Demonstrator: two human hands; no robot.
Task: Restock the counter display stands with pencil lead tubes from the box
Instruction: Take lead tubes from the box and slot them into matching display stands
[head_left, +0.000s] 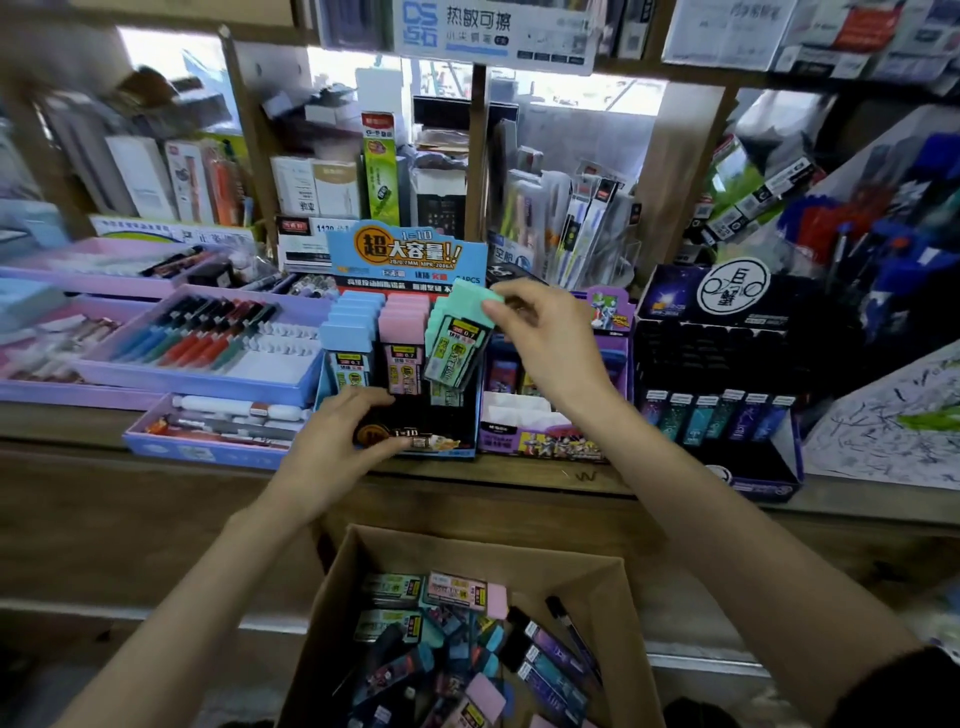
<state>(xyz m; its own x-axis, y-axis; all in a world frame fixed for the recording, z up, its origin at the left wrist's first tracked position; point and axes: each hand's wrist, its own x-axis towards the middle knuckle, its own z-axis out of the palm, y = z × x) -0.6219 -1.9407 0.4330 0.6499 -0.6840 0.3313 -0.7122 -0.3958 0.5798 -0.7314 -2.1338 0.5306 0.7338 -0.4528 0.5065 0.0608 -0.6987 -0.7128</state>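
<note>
A blue-and-black display stand (410, 260) on the counter holds rows of lead tubes with blue, pink and mint caps. My right hand (540, 338) pinches a mint-capped lead tube (460, 338) by its cap, tilted over the stand's right column. My left hand (337, 441) rests on the stand's front left corner, fingers curled against it. Below, an open cardboard box (613, 587) holds several loose lead tubes (457, 592) in mixed colours.
A purple display stand (618, 312) sits right of the blue one, then a dark stand (727, 296) with a row of tubes. Purple pen trays (208, 374) fill the counter's left. Shelves of packaged stationery rise behind. A scribbled sheet (893, 426) lies at far right.
</note>
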